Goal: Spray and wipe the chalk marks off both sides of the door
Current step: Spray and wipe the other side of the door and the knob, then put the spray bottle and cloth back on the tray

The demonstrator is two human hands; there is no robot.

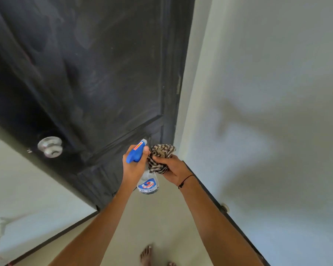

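Black panelled door [96, 77], matte, hazed with pale smears; round metal knob [50, 146] lower left. Left hand [133, 166] wrapped round clear spray bottle [147, 181], blue trigger head up. Right hand [170, 169] clutching bunched striped cloth [161, 156], beside nozzle, near door's lower panel.

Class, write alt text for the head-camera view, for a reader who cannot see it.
A person's left hand grips a blue-topped spray bottle and the right hand holds a bunched striped cloth before a smeared black door with a silver knob.
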